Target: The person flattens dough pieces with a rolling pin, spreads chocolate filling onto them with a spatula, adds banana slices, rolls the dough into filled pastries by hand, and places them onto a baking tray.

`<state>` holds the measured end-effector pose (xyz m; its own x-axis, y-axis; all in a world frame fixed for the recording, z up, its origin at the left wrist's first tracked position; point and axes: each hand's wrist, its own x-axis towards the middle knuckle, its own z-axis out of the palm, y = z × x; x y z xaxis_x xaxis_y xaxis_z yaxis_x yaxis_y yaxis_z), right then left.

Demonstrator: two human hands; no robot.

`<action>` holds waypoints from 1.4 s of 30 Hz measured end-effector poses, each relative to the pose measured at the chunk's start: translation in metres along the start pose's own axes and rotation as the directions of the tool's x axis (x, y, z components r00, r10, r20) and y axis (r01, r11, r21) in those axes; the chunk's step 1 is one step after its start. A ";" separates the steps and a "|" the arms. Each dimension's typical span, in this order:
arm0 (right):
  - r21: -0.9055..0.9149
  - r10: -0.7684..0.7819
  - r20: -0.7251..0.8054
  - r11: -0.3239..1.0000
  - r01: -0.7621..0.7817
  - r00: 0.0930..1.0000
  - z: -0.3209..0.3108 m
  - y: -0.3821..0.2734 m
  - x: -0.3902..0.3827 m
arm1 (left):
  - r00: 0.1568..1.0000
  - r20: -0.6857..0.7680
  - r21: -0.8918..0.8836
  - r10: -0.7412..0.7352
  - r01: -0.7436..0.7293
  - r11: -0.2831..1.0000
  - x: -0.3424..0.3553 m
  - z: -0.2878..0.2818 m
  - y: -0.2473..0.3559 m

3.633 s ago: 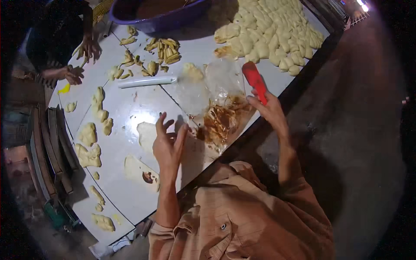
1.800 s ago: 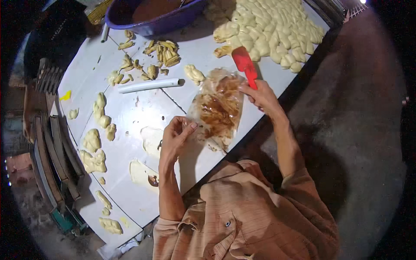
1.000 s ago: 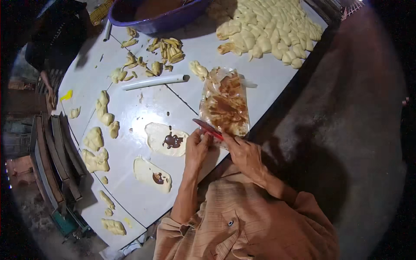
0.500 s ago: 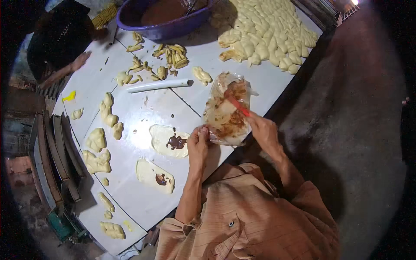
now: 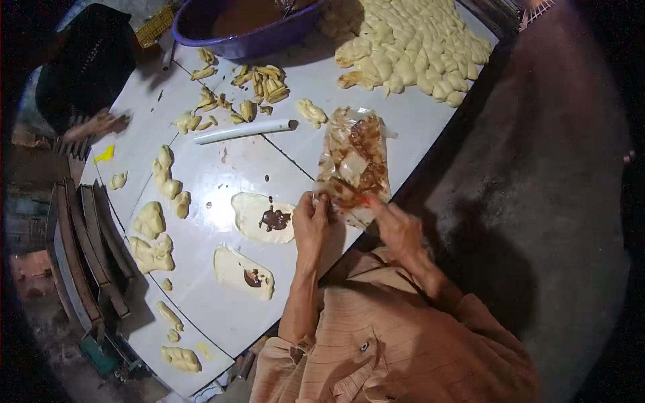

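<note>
My left hand (image 5: 311,218) is closed on the near left corner of a clear plastic sheet or bag (image 5: 369,141) smeared with brown filling. My right hand (image 5: 400,232) grips a red spatula (image 5: 365,200), blurred, over that plastic's lower part. Left of them lie two flattened pale dough pieces (image 5: 248,208) (image 5: 235,269), each with dark brown paste (image 5: 274,218) on it. A white tube (image 5: 242,131) lies above, near a small dough lump (image 5: 312,114).
Dough balls (image 5: 416,54) cover the back right, beside a purple basin (image 5: 245,45) of brown liquid. Banana pieces (image 5: 269,87) and dough lumps (image 5: 149,221) are scattered about. A co-worker's hand (image 5: 101,124) reaches over the left edge. Metal trays (image 5: 87,262) stand at left; the table's edge borders dark floor.
Both hands came from apart onto the plastic. The red spatula went from raised at the right down onto the smeared plastic, and has now moved nearer me. The co-worker's hands have shifted.
</note>
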<state>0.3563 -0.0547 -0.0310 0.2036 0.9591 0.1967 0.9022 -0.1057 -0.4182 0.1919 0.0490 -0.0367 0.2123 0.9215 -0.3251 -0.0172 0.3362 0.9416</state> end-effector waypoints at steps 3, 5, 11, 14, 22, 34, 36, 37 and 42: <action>-0.079 -0.021 -0.070 0.997 0.015 0.997 -0.003 0.043 0.022 | 0.991 -0.023 0.075 0.133 -0.131 0.989 0.007 0.006 0.006; 0.103 -0.058 -0.253 0.991 0.087 0.966 0.005 0.061 0.041 | 0.997 -0.006 0.127 0.075 -0.074 0.989 0.018 0.001 -0.010; 0.421 0.435 0.123 0.791 -0.444 0.892 -0.032 0.048 0.047 | 0.999 -0.030 -0.123 -0.012 0.008 0.992 0.021 0.008 0.020; 0.440 0.353 -0.016 0.842 -0.311 0.935 -0.031 0.039 0.027 | 0.999 0.046 0.189 0.002 -0.011 0.982 0.007 -0.005 0.026; 0.228 0.116 -0.027 0.968 -0.106 0.993 -0.016 -0.040 -0.010 | 0.989 0.144 0.158 0.020 -0.043 0.987 0.023 -0.012 -0.013; 0.297 0.379 -0.075 0.891 -0.342 0.922 -0.020 0.036 0.019 | 0.999 0.043 -0.025 0.014 -0.013 1.000 0.021 -0.003 -0.001; 0.397 0.482 -0.003 0.804 -0.442 0.876 -0.042 0.019 0.028 | 0.998 0.065 0.005 -0.015 0.015 1.000 0.012 -0.002 0.016; 0.394 0.481 0.001 0.806 -0.442 0.877 -0.041 0.018 0.026 | 0.998 0.063 0.002 -0.017 0.017 1.000 0.011 0.000 0.022; 0.083 0.123 -0.039 0.989 -0.120 0.992 -0.015 -0.017 -0.003 | 0.991 0.128 0.233 0.050 -0.079 0.969 0.016 -0.006 -0.004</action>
<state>0.3458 -0.0599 -0.0112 0.3281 0.9277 0.1784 0.8365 -0.1976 -0.5111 0.1896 0.0635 -0.0462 0.3343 0.9049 -0.2636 0.1938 0.2077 0.9588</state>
